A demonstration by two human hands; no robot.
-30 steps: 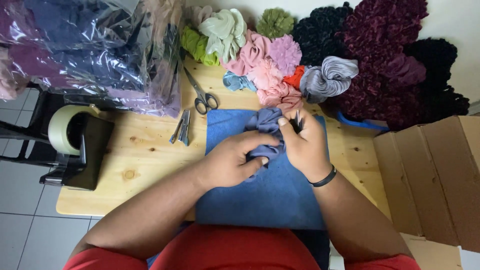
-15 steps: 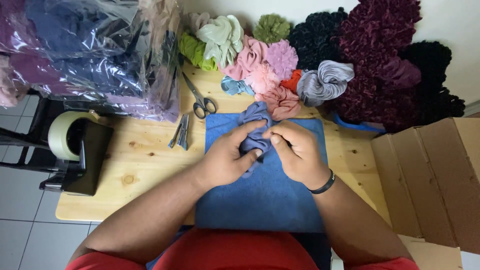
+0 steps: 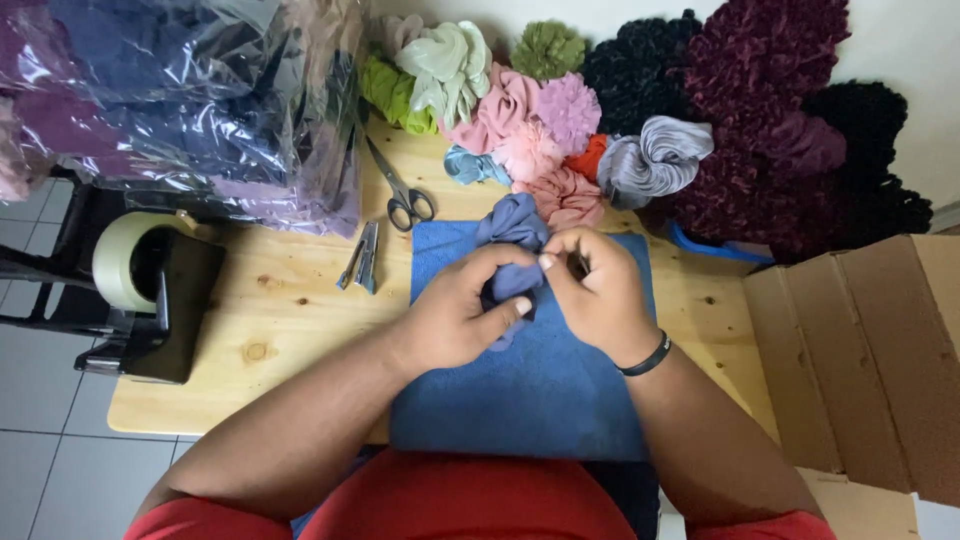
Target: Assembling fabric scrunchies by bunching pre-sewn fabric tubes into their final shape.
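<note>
Both hands, left hand [image 3: 455, 315] and right hand [image 3: 598, 295], had their grip clamped on a bunched blue-grey fabric piece [image 3: 512, 240] above the blue cloth [image 3: 530, 390] on the worktop [image 3: 270, 320].

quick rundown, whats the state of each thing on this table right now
left hand: gripping the bunched blue-grey fabric
right hand: pinching the same fabric
blue-grey fabric: gathered, partly held
blue cloth: spread flat under the hands
scissors: closed, lying flat
small clip tool: lying on the table
tape roll: mounted in its dispenser
cardboard box: open
plastic bag: full of fabric
</note>
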